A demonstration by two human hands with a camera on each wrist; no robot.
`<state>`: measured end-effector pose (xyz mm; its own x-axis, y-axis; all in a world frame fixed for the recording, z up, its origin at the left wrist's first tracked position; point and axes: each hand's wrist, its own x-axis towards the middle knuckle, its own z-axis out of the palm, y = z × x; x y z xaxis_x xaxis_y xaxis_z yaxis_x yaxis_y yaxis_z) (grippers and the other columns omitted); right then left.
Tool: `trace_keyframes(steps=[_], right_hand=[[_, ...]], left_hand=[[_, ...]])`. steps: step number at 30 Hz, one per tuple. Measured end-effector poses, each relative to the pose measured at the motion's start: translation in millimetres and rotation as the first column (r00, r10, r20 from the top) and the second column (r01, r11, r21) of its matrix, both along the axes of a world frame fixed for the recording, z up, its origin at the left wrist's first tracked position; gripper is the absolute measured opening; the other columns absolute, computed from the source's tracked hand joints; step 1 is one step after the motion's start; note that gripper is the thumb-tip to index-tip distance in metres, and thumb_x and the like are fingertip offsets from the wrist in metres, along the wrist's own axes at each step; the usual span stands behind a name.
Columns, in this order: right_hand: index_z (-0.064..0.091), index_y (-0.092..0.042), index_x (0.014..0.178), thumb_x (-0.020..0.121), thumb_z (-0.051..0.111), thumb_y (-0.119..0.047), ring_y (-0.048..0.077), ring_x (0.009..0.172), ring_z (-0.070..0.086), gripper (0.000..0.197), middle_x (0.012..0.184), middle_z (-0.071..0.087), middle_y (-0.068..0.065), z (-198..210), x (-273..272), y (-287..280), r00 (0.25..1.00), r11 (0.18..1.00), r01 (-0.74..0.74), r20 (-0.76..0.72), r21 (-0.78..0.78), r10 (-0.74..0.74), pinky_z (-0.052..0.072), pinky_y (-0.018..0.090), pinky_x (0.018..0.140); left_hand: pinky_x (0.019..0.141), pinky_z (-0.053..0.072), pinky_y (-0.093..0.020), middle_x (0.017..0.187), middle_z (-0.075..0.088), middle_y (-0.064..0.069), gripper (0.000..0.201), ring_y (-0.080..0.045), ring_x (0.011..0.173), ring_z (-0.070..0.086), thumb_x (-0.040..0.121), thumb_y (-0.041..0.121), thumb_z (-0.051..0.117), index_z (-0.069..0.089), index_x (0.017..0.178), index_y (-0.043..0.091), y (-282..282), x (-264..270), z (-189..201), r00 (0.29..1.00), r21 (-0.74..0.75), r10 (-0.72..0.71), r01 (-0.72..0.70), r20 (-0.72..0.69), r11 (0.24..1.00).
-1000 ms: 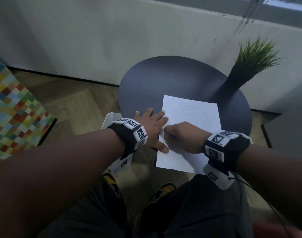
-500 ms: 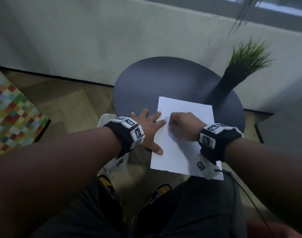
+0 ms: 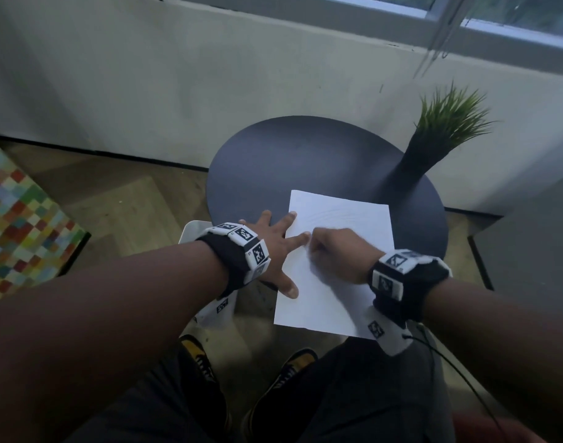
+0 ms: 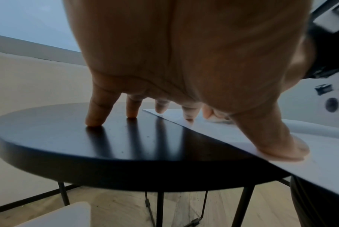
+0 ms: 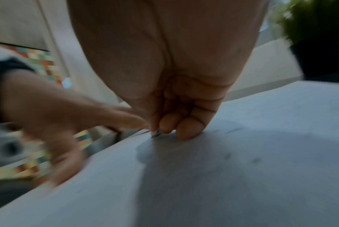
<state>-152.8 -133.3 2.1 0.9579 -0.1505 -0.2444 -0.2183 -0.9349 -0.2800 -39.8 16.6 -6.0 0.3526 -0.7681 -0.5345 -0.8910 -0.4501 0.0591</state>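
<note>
Spreading our left hand (image 3: 272, 246) wide and flat, we pressed down on the left edge of the white paper (image 3: 344, 215). The little and ring fingers rested on the bare dark top of the round table (image 3: 283, 161), while the other two fingers and the thumb (image 4: 281, 147) lay on the sheet. The paper lay on the near right part of the table, its near end hanging over the edge towards our lap. Our right hand (image 3: 337, 254) sat on the middle of the sheet, just beside the left forefinger. Its fingers were curled tight, and thumb and fingertips pinched a small grey thing (image 5: 156, 134) whose tip touched the paper; what it was, we could not tell. Faint curved lines showed on the far part of the sheet. Behind the paper a black vase (image 3: 411, 177) of green grass (image 3: 449, 119) stood on the table's far right.
</note>
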Motion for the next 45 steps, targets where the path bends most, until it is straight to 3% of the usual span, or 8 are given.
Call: trace_keyframes(steps=[9, 15, 19, 25, 30, 36, 41, 45], right_hand=[[0.063, -0.019, 0.093, 0.092, 0.053, -0.025, 0.023, 0.096, 0.062, 0.013, 0.099, 0.068, 0.000, 1.2, 13.5, -14.0, 0.991, 0.991, 0.130, 0.033, -0.005, -0.130, 0.045, 0.030, 0.080], [0.061, -0.017, 0.103, 0.092, 0.057, -0.017, 0.021, 0.091, 0.062, 0.012, 0.098, 0.067, 0.001, 10.5, -3.4, 23.7, 0.962, 0.970, -0.231, -0.134, 0.075, 0.239, 0.045, 0.027, 0.076], [0.064, -0.018, 0.097, 0.092, 0.055, -0.026, 0.023, 0.099, 0.061, 0.013, 0.103, 0.068, 0.001, 4.2, 14.1, -9.2, 0.994, 0.994, 0.110, 0.005, 0.006, -0.110, 0.047, 0.032, 0.084], [0.060, -0.015, 0.105, 0.095, 0.052, -0.019, 0.022, 0.091, 0.063, 0.014, 0.101, 0.069, 0.004, 6.4, -5.8, 15.7, 0.965, 0.975, -0.217, -0.138, 0.047, 0.221, 0.051, 0.034, 0.081], [0.064, -0.019, 0.099, 0.091, 0.056, -0.024, 0.022, 0.103, 0.061, 0.012, 0.107, 0.068, -0.001, 7.1, 4.7, -23.2, 0.990, 0.990, 0.138, -0.011, -0.010, -0.138, 0.043, 0.028, 0.082], [0.060, -0.017, 0.109, 0.094, 0.055, -0.019, 0.020, 0.094, 0.063, 0.016, 0.103, 0.068, 0.001, 10.6, -7.3, 21.8, 0.968, 0.982, -0.188, -0.162, 0.031, 0.191, 0.044, 0.026, 0.075], [0.061, -0.016, 0.102, 0.095, 0.050, -0.027, 0.025, 0.099, 0.061, 0.018, 0.107, 0.068, 0.004, 6.5, 7.3, -15.6, 0.985, 0.983, 0.171, -0.006, -0.074, -0.172, 0.048, 0.035, 0.088], [0.062, -0.014, 0.105, 0.096, 0.050, -0.021, 0.024, 0.093, 0.065, 0.016, 0.101, 0.069, 0.005, 6.9, -7.9, 20.9, 0.987, 0.990, -0.141, -0.075, -0.008, 0.140, 0.045, 0.027, 0.071]], left_hand=[[0.105, 0.016, -0.083, 0.167, -0.023, 0.012, 0.121, -0.047, 0.151, -0.017, 0.066, 0.088, 0.065, -0.010, 0.154, 0.054, -0.2, -1.8, -0.5, 0.998, 0.029, 0.050, -0.049, -0.032, 0.998], [0.105, 0.018, -0.082, 0.168, -0.022, 0.009, 0.122, -0.050, 0.150, -0.017, 0.068, 0.084, 0.068, -0.009, 0.156, 0.051, -0.5, -1.0, 3.7, 0.998, 0.028, 0.042, -0.040, -0.048, 0.999], [0.107, 0.016, -0.081, 0.168, -0.021, 0.007, 0.121, -0.051, 0.150, -0.018, 0.069, 0.084, 0.068, -0.010, 0.156, 0.052, -0.5, -2.2, 3.3, 0.998, 0.027, 0.045, -0.044, -0.050, 0.999], [0.109, 0.018, -0.078, 0.168, -0.021, 0.005, 0.120, -0.054, 0.148, -0.019, 0.070, 0.080, 0.071, -0.009, 0.156, 0.053, -4.1, -1.2, 6.4, 0.998, 0.039, 0.041, -0.038, -0.056, 0.999], [0.111, 0.016, -0.077, 0.168, -0.024, 0.002, 0.122, -0.057, 0.147, -0.019, 0.068, 0.082, 0.070, -0.012, 0.154, 0.056, -10.1, -2.1, 3.8, 0.998, 0.078, 0.046, -0.043, -0.037, 0.996], [0.109, 0.018, -0.078, 0.168, -0.022, 0.002, 0.124, -0.059, 0.146, -0.018, 0.065, 0.081, 0.073, -0.010, 0.154, 0.056, -10.9, 2.9, -1.0, 0.999, 0.054, 0.033, -0.031, -0.043, 0.998], [0.112, 0.018, -0.076, 0.168, -0.021, 0.002, 0.124, -0.057, 0.147, -0.018, 0.066, 0.081, 0.072, -0.012, 0.154, 0.055, -13.0, 1.7, -0.7, 0.998, 0.072, 0.049, -0.047, -0.036, 0.996], [0.110, 0.020, -0.077, 0.168, -0.021, 0.002, 0.124, -0.058, 0.147, -0.017, 0.066, 0.077, 0.075, -0.009, 0.154, 0.055, -12.4, 1.2, 1.8, 0.998, 0.058, 0.046, -0.044, -0.045, 0.997]])
